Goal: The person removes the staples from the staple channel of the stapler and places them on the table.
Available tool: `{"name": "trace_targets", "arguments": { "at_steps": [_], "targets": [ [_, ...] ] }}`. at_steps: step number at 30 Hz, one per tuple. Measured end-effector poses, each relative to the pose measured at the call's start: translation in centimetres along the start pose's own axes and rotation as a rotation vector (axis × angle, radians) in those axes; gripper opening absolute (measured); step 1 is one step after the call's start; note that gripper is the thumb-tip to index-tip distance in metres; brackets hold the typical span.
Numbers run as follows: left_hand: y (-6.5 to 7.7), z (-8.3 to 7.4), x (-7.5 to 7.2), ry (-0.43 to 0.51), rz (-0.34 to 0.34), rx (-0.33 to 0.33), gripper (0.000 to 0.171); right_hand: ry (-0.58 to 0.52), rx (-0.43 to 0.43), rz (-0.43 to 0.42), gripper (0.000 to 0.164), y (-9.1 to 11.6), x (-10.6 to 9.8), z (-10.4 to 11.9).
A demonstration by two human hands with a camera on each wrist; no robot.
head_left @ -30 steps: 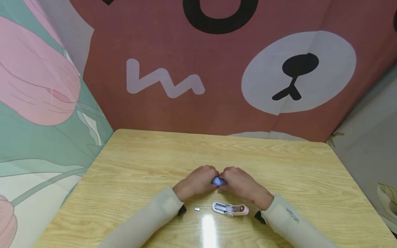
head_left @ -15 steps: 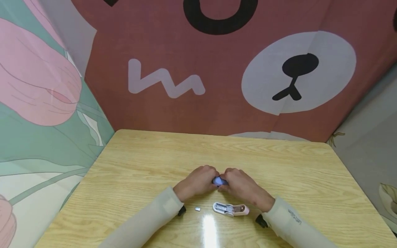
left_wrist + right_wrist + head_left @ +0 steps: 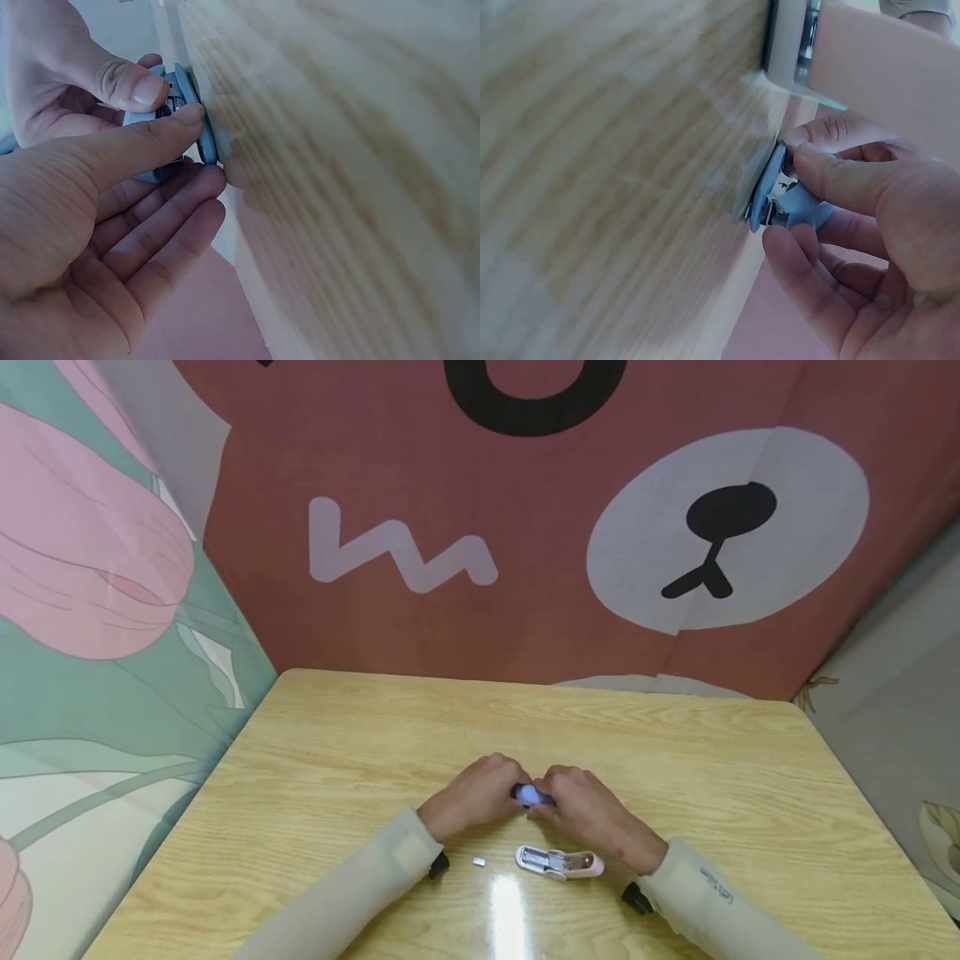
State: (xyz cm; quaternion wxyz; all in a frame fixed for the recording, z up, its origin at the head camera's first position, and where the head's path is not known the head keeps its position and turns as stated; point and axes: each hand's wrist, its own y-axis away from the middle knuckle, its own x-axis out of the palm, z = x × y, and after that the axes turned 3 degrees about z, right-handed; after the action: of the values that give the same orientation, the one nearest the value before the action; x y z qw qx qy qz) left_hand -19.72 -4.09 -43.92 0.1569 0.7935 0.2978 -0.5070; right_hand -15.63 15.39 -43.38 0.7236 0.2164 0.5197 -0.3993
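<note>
Both hands hold a small blue mini stapler (image 3: 530, 795) between them, low over the table. My left hand (image 3: 480, 793) grips its left end, with the thumb pressed along the edge of its base in the left wrist view. The right hand (image 3: 588, 810) pinches the other end between thumb and fingers. In the right wrist view the stapler (image 3: 801, 204) shows its metal inner parts, with the blue base and upper part spread apart. Nearer the body, a pink-and-white stapler (image 3: 583, 864) lies opened out. A small silvery block, like a strip of staples (image 3: 478, 862), lies left of it.
The wood-grain table (image 3: 360, 727) reaches back to a reddish-brown cloth backdrop (image 3: 525, 610) with a bear face. A flowered cloth (image 3: 97, 693) hangs along the left side. Black wrist-camera mounts (image 3: 636, 897) sit under the sleeves.
The blue stapler has turned slightly between the fingers, and the right forearm has shifted a little to the right. The pink stapler and the silvery block stay put.
</note>
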Motion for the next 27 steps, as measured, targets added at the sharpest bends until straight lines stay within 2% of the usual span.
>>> {"name": "trace_targets", "arguments": {
  "at_steps": [10,21,27],
  "targets": [
    [0.11,0.01,-0.17,0.011,0.000,-0.004,0.017,-0.058,0.005,-0.018,0.016,0.03,-0.16,-0.12],
    [0.33,0.13,-0.08,0.044,-0.007,0.000,0.013,-0.069,0.090,-0.008,0.013,0.18,-0.27,0.10],
    [0.45,0.15,-0.16,0.017,-0.007,-0.010,0.022,-0.129,0.125,0.008,0.012,0.43,-0.77,0.06]
  ]
}}
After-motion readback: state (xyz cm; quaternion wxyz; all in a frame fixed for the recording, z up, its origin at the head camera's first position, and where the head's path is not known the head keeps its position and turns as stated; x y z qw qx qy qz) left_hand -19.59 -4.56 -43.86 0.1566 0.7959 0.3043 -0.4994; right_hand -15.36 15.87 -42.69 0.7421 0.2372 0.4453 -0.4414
